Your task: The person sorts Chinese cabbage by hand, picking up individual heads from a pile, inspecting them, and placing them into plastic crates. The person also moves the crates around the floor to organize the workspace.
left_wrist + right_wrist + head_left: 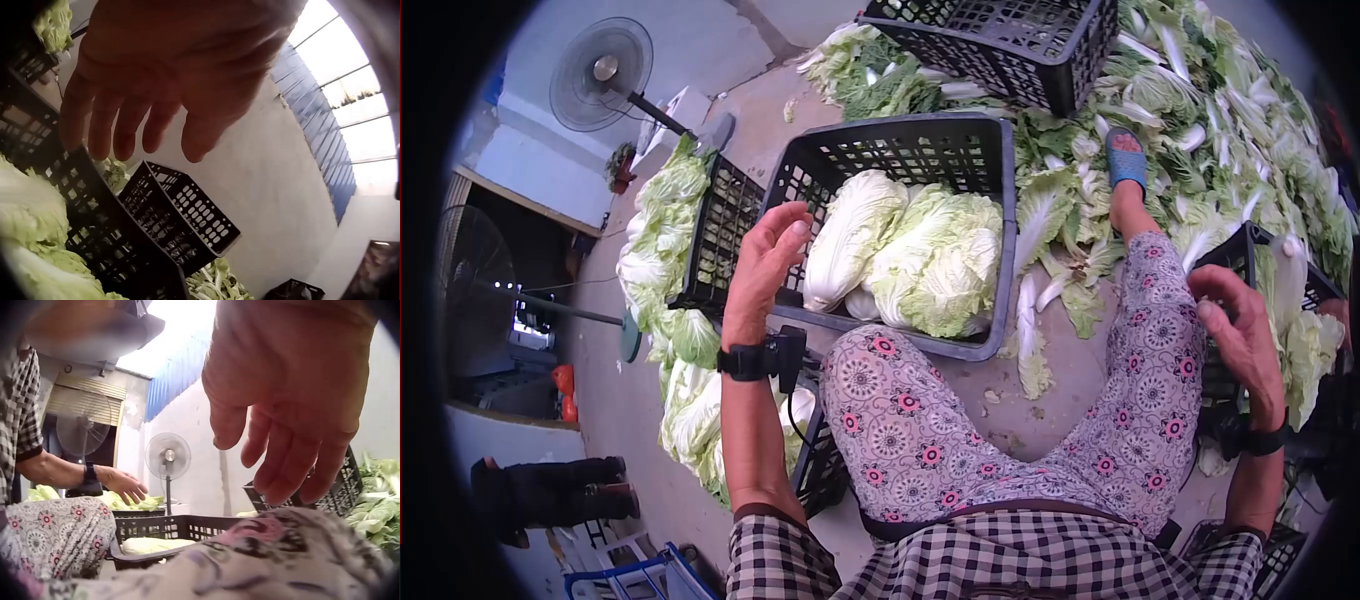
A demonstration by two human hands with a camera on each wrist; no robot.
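In the head view my left hand (768,262) hangs over the near left edge of a black crate (1010,250), fingers relaxed, holding nothing. Pale green cabbages (940,262) lie inside that crate. My right hand (1238,325) is over my right knee, empty, its fingers loosely bent. The left wrist view shows the left hand (165,75) with fingers spread above the crate's side. From the right wrist, the right hand (287,406) hangs above the patterned trouser leg (262,550), touching nothing that shows.
Another crate (1060,50) stands beyond, amid loose leaves (1180,110). Cabbages (665,220) are heaped at the left beside a further crate (725,230). At the right, a crate (1315,285) has a cabbage (1303,360) at its side. A fan (605,68) stands upper left.
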